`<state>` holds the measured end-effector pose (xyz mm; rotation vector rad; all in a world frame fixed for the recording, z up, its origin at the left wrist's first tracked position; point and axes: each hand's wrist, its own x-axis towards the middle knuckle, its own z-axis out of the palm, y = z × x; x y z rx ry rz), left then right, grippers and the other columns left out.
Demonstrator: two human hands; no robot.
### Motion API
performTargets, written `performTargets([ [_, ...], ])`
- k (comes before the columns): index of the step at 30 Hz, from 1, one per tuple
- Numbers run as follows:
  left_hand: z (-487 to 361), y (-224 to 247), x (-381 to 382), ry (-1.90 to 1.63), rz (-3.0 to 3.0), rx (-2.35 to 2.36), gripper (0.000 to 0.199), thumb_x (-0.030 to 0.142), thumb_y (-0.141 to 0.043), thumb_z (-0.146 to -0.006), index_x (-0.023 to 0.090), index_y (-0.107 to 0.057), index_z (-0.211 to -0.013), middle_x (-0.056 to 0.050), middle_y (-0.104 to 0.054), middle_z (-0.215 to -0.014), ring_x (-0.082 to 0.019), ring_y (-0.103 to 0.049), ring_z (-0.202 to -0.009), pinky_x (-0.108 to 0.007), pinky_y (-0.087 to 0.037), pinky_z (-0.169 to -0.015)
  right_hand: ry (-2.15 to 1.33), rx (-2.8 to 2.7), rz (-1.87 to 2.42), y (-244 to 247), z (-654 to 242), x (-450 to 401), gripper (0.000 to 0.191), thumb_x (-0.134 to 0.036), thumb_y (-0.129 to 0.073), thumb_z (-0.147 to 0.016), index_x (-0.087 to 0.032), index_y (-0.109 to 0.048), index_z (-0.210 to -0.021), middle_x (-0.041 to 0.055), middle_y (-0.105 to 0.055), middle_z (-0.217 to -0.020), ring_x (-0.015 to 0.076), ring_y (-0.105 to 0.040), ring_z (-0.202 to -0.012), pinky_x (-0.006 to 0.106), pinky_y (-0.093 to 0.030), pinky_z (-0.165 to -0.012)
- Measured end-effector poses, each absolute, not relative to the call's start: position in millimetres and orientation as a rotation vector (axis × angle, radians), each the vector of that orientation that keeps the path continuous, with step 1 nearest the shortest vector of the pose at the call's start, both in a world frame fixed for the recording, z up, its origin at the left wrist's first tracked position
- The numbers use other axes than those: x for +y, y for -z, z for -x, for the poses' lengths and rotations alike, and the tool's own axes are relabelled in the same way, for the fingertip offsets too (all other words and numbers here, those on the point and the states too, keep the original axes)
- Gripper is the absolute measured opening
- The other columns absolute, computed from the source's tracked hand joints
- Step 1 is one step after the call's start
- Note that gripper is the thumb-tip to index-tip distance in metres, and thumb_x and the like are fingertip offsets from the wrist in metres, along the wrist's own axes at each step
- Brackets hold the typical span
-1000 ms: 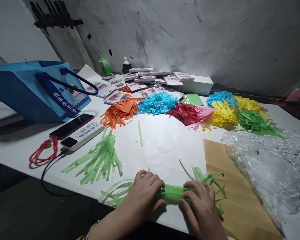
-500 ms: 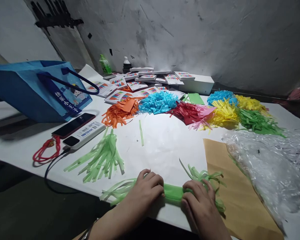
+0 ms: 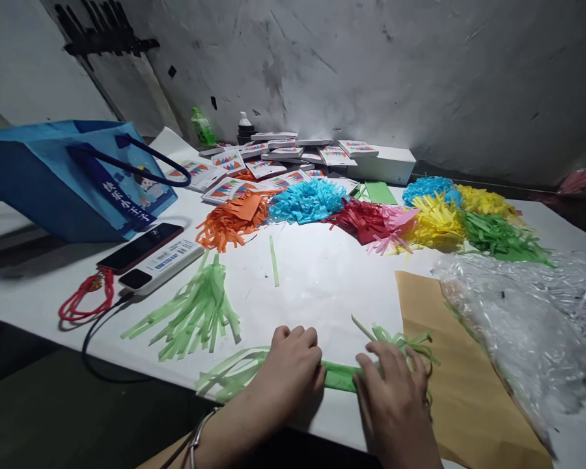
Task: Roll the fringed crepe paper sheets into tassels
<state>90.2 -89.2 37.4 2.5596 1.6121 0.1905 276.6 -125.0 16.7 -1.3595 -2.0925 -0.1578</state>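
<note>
We are seeing the light-green, fringed tissue-paper piece (image 3: 340, 376) lying at the near side of the white-covered table (image 3: 312, 293), with its solid, narrow middle band bridging the gap between the two hands. Its long axis is running crosswise, from left to right, roughly along the near edge. Neither hand is nearer, since both are touching the band, one toward each end.

The left hand (image 3: 293, 365) is gripping the band's left part with bent fingers, while loose strips are fanning out to the left from behind the wrist. The right hand (image 3: 395, 391) is resting over the right part with its fingers bent and somewhat spread; its thumb is hiding from us, so we cannot tell whether it is pinching or merely pressing. Strips beyond it are spilling over the edge of the flat brown paper sheet (image 3: 449, 365).

Ahead and to the left, nearer the left hand, a second light-green tissue-paper tassel (image 3: 200, 306) is lying spread, its strips pointing toward us and leftward. A single thin green paper strip (image 3: 274, 260) is lying straight ahead of the left hand, well apart from it.
</note>
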Motion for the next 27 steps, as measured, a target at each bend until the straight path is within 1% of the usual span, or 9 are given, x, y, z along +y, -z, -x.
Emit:
performTargets([
  [2,-90,-39,-90,-0.187,-2.546,1.613,0.015,0.019,-0.073,-0.081,0.016,-0.068,-0.067,-0.008,-0.066,-0.086,-0.029,-0.060,-0.086,-0.048,-0.043,-0.079,0.095,-2.120,1.167,-13,-277,-127,0.020,-0.017,-0.045,-0.101,-0.022,-0.064,-0.102,0.0059,-0.069,-0.102,0.0250,-0.062,-0.106,0.050,-0.024,-0.111],
  [4,-87,-40,-92,-0.265,-2.549,1.621,0.009,0.018,-0.075,-0.080,0.016,-0.068,-0.074,-0.008,-0.066,-0.090,-0.029,-0.060,-0.088,-0.052,-0.042,-0.084,0.043,-2.101,1.099,-8,-277,-129,0.022,-0.018,-0.044,-0.102,-0.023,-0.065,-0.100,0.0017,-0.070,-0.095,0.0214,-0.063,-0.101,0.046,-0.024,-0.112],
  [6,-82,-40,-96,-0.414,-2.613,1.545,0.016,0.016,-0.078,-0.079,0.018,-0.067,-0.090,-0.007,-0.066,-0.100,-0.028,-0.059,-0.095,-0.057,-0.037,-0.095,0.009,-2.067,1.112,-4,-277,-129,0.023,-0.018,-0.044,-0.103,-0.024,-0.066,-0.100,0.0003,-0.071,-0.094,0.0204,-0.063,-0.099,0.046,-0.024,-0.111],
  [8,-76,-39,-100,-0.549,-2.728,1.368,0.022,0.015,-0.077,-0.081,0.022,-0.064,-0.098,-0.004,-0.065,-0.105,-0.026,-0.057,-0.099,-0.058,-0.027,-0.106,-0.022,-2.026,1.098,-2,-278,-128,0.024,-0.019,-0.044,-0.104,-0.025,-0.066,-0.096,-0.0006,-0.071,-0.091,0.0197,-0.063,-0.097,0.047,-0.025,-0.110],
  [10,-72,-35,-103,-0.598,-2.834,1.184,0.017,0.012,-0.071,-0.086,0.023,-0.062,-0.094,-0.001,-0.065,-0.099,-0.023,-0.056,-0.098,-0.056,-0.019,-0.112,-0.087,-1.998,1.073,-4,-279,-128,0.026,-0.021,-0.043,-0.104,-0.024,-0.065,-0.091,-0.0016,-0.070,-0.087,0.0193,-0.063,-0.094,0.045,-0.026,-0.108],
  [12,-70,-31,-104,-0.621,-2.892,1.075,0.014,0.009,-0.065,-0.089,0.022,-0.060,-0.090,0.000,-0.064,-0.092,-0.022,-0.056,-0.095,-0.054,-0.017,-0.114,-0.149,-1.996,1.069,-5,-280,-129,0.028,-0.027,-0.042,-0.105,-0.025,-0.065,-0.090,-0.0012,-0.069,-0.090,0.0202,-0.061,-0.095,0.046,-0.025,-0.107],
  [16,-70,-24,-105,-0.693,-2.849,1.025,0.014,0.008,-0.059,-0.092,0.021,-0.059,-0.087,0.000,-0.064,-0.089,-0.021,-0.056,-0.091,-0.050,-0.022,-0.112,-0.073,-2.056,1.090,-6,-283,-135,0.021,-0.025,-0.045,-0.104,-0.024,-0.065,-0.098,0.0013,-0.070,-0.102,0.0229,-0.061,-0.106,0.051,-0.019,-0.112],
  [21,-70,-22,-112,-0.797,-2.599,1.204,0.013,0.015,-0.057,-0.095,0.021,-0.059,-0.082,-0.001,-0.062,-0.088,-0.021,-0.053,-0.085,-0.048,-0.031,-0.098,-0.040,-2.058,1.187,-4,-291,-141,0.019,-0.019,-0.047,-0.103,-0.023,-0.062,-0.092,0.0013,-0.069,-0.106,0.0228,-0.061,-0.110,0.051,-0.019,-0.113],
  [27,-78,-38,-116,-0.615,-2.413,1.447,0.016,0.015,-0.049,-0.091,0.019,-0.058,-0.078,-0.004,-0.057,-0.090,-0.024,-0.051,-0.086,-0.049,-0.034,-0.088,0.037,-2.035,1.442,-9,-284,-136,0.018,-0.017,-0.046,-0.099,-0.022,-0.055,-0.084,0.0047,-0.067,-0.105,0.0287,-0.062,-0.106,0.057,-0.020,-0.109],
])
